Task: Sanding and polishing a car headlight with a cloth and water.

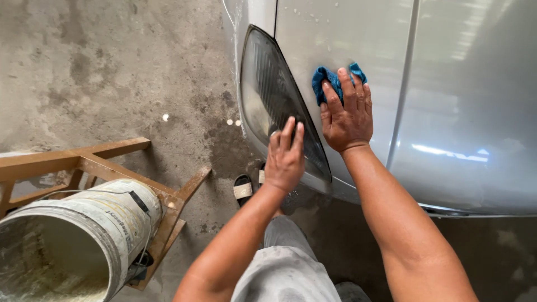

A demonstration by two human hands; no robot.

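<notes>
My right hand (348,114) presses a blue cloth (326,78) flat against the silver body panel of a car (447,84), just right of the headlight. The cloth shows above and left of my fingers. My left hand (285,154) lies flat on the lower part of the dark headlight lens (268,95), fingers together and pointing up, with nothing visible in it. Both forearms reach up from the bottom of the view.
A dirty white bucket (84,235) rests at lower left on a rusty brown metal stand (100,162). The concrete floor (112,67) is stained and damp. My sandalled foot (243,189) stands below the headlight, beside my grey-trousered knee (285,263).
</notes>
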